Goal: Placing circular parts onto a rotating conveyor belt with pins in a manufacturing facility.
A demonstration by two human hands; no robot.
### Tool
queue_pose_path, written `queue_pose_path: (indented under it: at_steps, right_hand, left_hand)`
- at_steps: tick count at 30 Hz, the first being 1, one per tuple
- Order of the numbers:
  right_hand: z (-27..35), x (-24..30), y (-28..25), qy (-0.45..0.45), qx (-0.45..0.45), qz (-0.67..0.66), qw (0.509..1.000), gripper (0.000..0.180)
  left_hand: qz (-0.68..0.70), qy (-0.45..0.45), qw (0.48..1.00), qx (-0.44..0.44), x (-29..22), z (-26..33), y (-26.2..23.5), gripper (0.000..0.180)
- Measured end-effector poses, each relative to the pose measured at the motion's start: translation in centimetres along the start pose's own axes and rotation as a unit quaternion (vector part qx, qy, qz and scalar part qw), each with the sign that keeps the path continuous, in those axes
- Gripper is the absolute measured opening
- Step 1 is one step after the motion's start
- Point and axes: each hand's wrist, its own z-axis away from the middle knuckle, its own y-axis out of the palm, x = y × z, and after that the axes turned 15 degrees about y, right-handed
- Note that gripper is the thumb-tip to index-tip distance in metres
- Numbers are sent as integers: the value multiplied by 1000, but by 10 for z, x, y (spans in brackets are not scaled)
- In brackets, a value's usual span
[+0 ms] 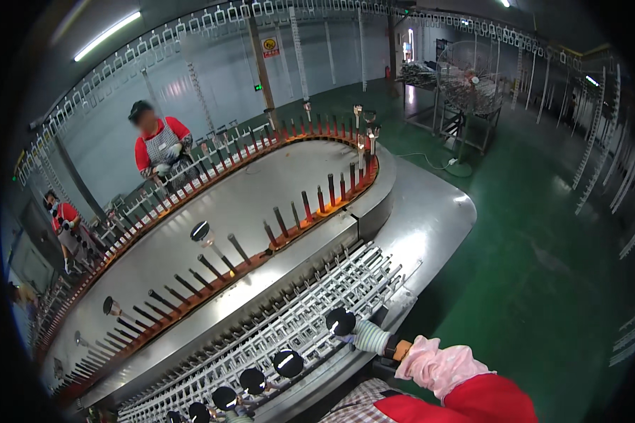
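Note:
My right hand (369,337), in a striped knit glove, is closed at the near right edge of a rack of pale metal bars (310,310). Its fingers grip a piece with a round, glossy black head (341,321), just over the rack's end. My left hand (240,417) barely shows at the lower edge, its fingers hidden beside another black-headed piece (225,398). More such pieces, among them one black disc (288,363), stand in a row along the rack's near side, between my two hands.
Beyond the rack runs an oval metal-topped conveyor (261,190) ringed with upright dark spindles (204,264); a few carry pieces. Two co-workers (164,141) stand on its far side. A large caged fan (470,81) stands on the green floor at right. Chains of hangers hang overhead.

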Motion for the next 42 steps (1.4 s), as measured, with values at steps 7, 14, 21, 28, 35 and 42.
queue_pose_path:
  at_steps: [7, 14, 21, 28, 35, 42]
  right_hand:
    - [-8, 37, 2, 85, 100, 40, 991, 27]
    - [-6, 40, -6, 90, 143, 46, 985, 26]
    - [-7, 20, -10, -10, 110, 102, 989, 29]
    - [8, 60, -47, -18, 204, -14, 979, 33]
    - [-70, 71, -141, -70, 116, 28, 990, 32]
    - [-211, 54, -291, -29, -173, -20, 984, 37]
  left_hand:
    - [-145, 56, 988, 17, 19, 11, 0, 34]
    - [-158, -9, 986, 50, 6, 13, -3, 29]
    - [-83, -26, 995, -47, -1, 9, 12, 27]
    - [55, -148, 979, -131, -19, 18, 2, 34]
    - [227, -180, 942, -170, -12, 13, 1, 46]
    - [57, -133, 987, -68, -39, 7, -4, 33]
